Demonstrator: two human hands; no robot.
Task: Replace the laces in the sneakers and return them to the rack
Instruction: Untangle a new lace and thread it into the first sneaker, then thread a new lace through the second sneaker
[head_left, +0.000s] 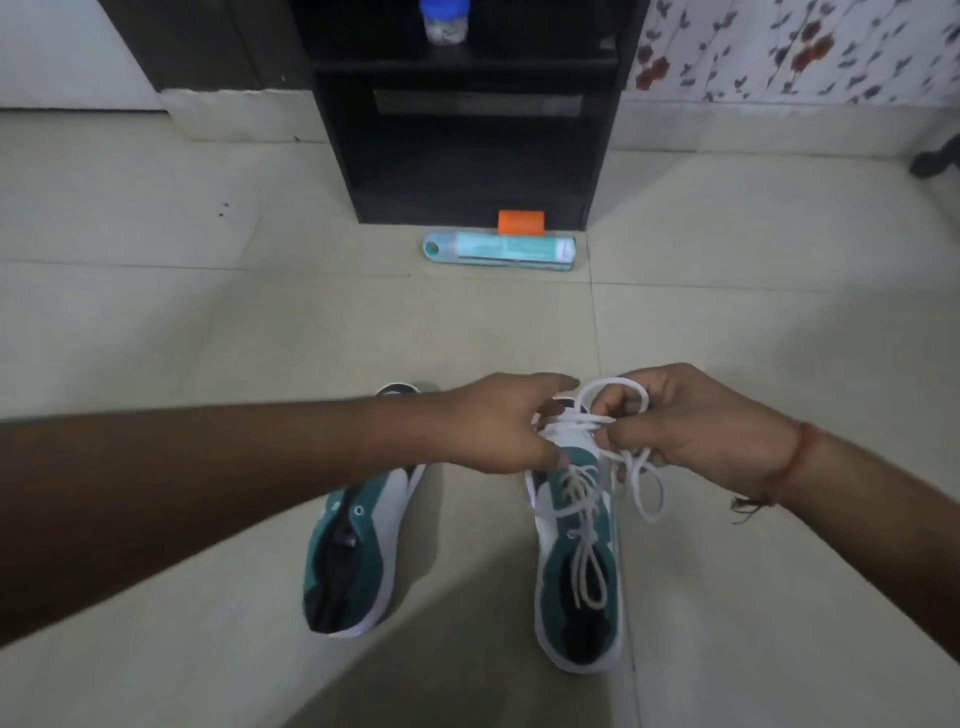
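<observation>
Two green-and-white sneakers stand on the tiled floor, heels toward me. The left sneaker (353, 561) has bare eyelets and no lace. A white lace (587, 525) runs loosely through the right sneaker (576, 597), with loops trailing into its opening and off its right side. My left hand (498, 421) reaches across and pinches the lace over the right sneaker's toe. My right hand (691, 421) grips a loop of the same lace just beside it. The toe of the right sneaker is hidden under both hands.
A dark shoe rack (467, 130) stands ahead against the wall, a blue-lidded jar (444, 21) on its shelf. On the floor in front of it lie a teal package (498, 252) and an orange block (521, 222). A dark object (935, 161) sits far right.
</observation>
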